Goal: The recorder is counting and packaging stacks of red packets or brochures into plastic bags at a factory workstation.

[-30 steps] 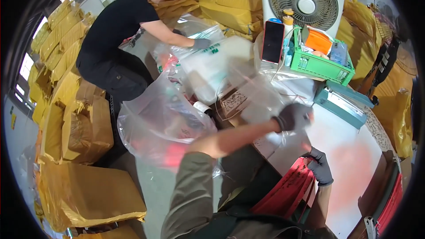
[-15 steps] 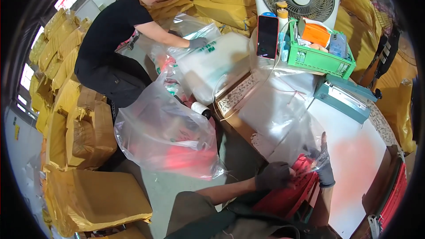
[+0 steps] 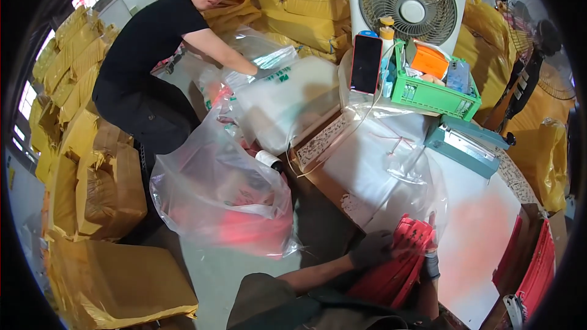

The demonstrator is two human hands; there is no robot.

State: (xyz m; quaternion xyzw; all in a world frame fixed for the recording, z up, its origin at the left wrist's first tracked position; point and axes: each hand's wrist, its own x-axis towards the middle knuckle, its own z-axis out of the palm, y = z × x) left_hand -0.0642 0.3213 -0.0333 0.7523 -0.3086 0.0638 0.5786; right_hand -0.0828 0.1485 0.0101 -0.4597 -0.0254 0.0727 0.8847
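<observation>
A stack of flat red folded pieces with dark print (image 3: 400, 263) stands upright, tilted, in front of me. Its top end is inside a clear plastic bag (image 3: 408, 168), which spreads loosely over the white tabletop. My left hand (image 3: 372, 249), in a dark grey glove, grips the stack's left side. At its right side my right hand (image 3: 431, 261), also gloved, closes round the stack near the bag's mouth; some of its fingers are hidden behind the red pieces and under the film.
A green crate (image 3: 434, 95) of small items, a phone (image 3: 365, 64), a teal bag sealer (image 3: 463, 145) and a box fan (image 3: 413, 9) stand at the back. Left are a large clear bag of red goods (image 3: 226, 208) and yellow wrapped parcels (image 3: 122, 278). Another person (image 3: 150, 55) handles plastic bags (image 3: 293, 98).
My right hand, earlier raised with fingers spread in the clear bag, has come down onto the red stack. The stack's top has risen into the bag. The other person's head has turned.
</observation>
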